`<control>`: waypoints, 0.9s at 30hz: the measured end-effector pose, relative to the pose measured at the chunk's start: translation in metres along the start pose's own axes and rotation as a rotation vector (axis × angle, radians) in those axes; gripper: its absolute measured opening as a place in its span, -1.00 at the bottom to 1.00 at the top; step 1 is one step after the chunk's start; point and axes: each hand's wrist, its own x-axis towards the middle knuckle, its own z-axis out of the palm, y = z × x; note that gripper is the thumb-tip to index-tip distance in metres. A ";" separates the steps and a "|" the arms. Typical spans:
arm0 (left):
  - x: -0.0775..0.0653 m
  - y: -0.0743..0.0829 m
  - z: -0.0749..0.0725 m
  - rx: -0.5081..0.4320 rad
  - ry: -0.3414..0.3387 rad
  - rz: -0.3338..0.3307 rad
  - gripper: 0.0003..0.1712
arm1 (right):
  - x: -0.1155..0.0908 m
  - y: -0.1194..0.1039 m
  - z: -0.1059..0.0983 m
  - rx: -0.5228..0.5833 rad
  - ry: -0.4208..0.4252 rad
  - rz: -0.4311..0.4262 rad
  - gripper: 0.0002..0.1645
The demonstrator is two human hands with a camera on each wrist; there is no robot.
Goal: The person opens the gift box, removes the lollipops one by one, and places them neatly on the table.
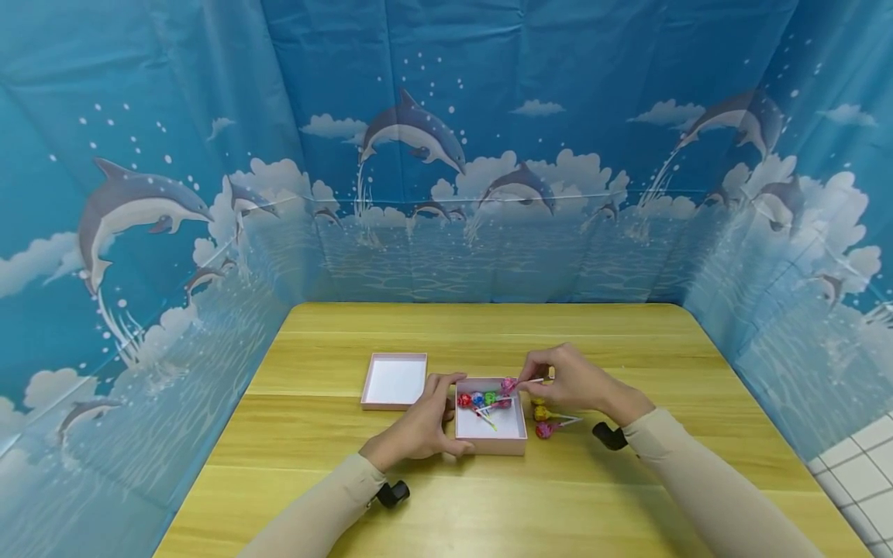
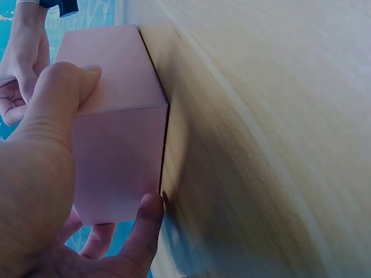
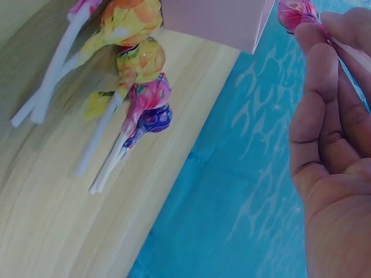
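Observation:
My left hand (image 1: 421,425) grips the pink box (image 1: 499,447) at its left side. In the left wrist view its thumb (image 2: 72,81) presses one wall and the other fingers reach along the far edge. Inside the box several wrapped lollipops, among them a red one (image 1: 464,400), a blue one (image 1: 477,399) and a green one (image 1: 491,398), lie in a row near the back. My right hand (image 1: 574,380) pinches a pink lollipop (image 3: 297,14) by its stick just below the wrapped head, over the box's back right corner.
Right of the box, several lollipops lie on the wooden table (image 1: 335,457), including a yellow one (image 1: 542,413) and a pink one (image 1: 545,429). A pink-rimmed lid with a white inside (image 1: 395,380) lies to the left. A blue dolphin-print curtain (image 1: 446,256) hangs behind the table.

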 end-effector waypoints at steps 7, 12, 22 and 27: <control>0.001 -0.001 0.000 0.002 0.002 -0.012 0.44 | -0.008 0.014 -0.004 -0.007 0.072 0.014 -0.84; 0.001 -0.002 0.001 -0.003 0.005 -0.011 0.44 | -0.016 0.025 -0.011 -0.043 0.132 0.031 -0.75; 0.001 -0.002 0.001 -0.006 0.015 -0.016 0.44 | -0.036 0.051 -0.027 -0.028 0.187 0.128 -0.77; 0.001 -0.003 0.002 -0.020 0.012 -0.014 0.44 | -0.049 0.068 -0.032 -0.032 0.201 0.197 -0.77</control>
